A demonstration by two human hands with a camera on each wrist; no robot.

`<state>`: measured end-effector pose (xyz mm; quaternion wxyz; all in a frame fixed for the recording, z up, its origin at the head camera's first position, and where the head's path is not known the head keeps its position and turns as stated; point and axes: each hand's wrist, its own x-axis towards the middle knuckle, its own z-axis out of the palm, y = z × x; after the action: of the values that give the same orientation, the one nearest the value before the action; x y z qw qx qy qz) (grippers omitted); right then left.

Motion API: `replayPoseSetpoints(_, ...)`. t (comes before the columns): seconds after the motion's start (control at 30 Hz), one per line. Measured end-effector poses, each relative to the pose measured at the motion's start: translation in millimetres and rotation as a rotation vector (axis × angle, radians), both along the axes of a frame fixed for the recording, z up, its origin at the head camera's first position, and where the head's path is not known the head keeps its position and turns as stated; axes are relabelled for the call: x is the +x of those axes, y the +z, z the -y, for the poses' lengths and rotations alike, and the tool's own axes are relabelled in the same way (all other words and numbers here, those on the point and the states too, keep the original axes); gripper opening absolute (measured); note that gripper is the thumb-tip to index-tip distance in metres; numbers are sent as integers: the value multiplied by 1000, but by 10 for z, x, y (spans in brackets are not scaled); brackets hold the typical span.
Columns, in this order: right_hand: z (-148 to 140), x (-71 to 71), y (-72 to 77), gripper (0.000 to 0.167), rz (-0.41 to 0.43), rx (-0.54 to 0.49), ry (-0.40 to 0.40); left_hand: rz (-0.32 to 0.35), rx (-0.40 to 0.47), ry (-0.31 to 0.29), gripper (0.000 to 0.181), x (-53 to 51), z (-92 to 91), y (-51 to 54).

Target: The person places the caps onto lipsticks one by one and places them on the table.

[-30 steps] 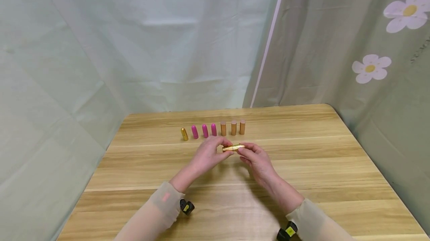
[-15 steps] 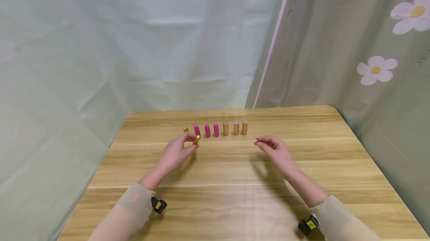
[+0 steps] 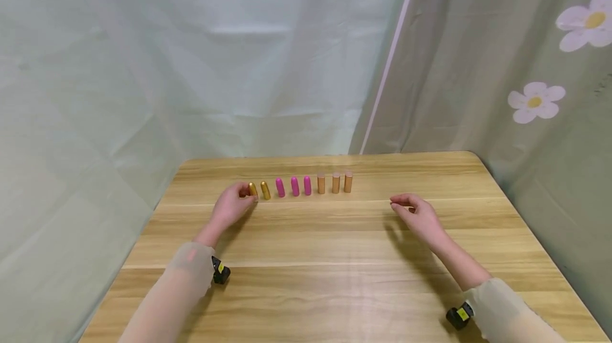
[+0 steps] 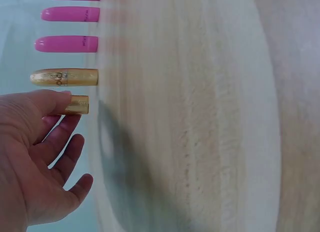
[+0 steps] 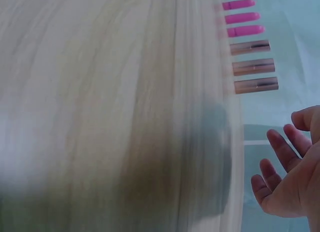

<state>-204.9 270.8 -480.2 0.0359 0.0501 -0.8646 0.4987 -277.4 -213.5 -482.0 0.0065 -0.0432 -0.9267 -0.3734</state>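
Observation:
My left hand [image 3: 232, 204] pinches a gold lipstick tube [image 3: 253, 190] upright between thumb and fingers at the left end of a row. In the left wrist view, the fingers cover the upper part of this held lipstick tube [image 4: 79, 105]. Just right of it stands a second gold lipstick tube [image 3: 265, 190], a small gap apart. Three pink lipstick tubes follow, the middle one [image 3: 295, 186] among them. My right hand [image 3: 421, 219] hovers over the right side of the table with loosely bent fingers, holding nothing.
Three copper-coloured square lipstick tubes, including the centre one [image 3: 336, 183], stand at the row's right end. The wooden table [image 3: 325, 274] has its back edge close behind the row. Pale fabric curtains [image 3: 268, 67] hang behind and at both sides.
Both hands held a gold lipstick tube together at first; the right hand let go and moved right. My left hand carried the tube left to the row's end.

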Motion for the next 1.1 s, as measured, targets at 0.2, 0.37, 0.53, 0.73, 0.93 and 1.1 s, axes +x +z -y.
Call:
replayPoseSetpoints(0.2,-45,2,-8,34,-6,3,-14,15,-12,22,28,-40,11,-30)
replayPoseSetpoints(0.37,-85,2,-18,35,-2,15,-19,23,-19,25,26,-59,29,-40)
replayPoseSetpoints(0.53,-105,9,-40,36,1,31,-22,24,-24,21,27,-61,43,-59)
replayPoseSetpoints(0.73,-109,19,-50,36,7,34,-23,28,-29,11,30,-44,58,-76)
replayPoseSetpoints(0.93,-98,29,-47,36,13,29,-25,23,-32,10,29,-35,73,-65)
replayPoseSetpoints(1.1,-99,40,-62,37,22,35,-26,17,-23,-7,32,-16,98,-94)
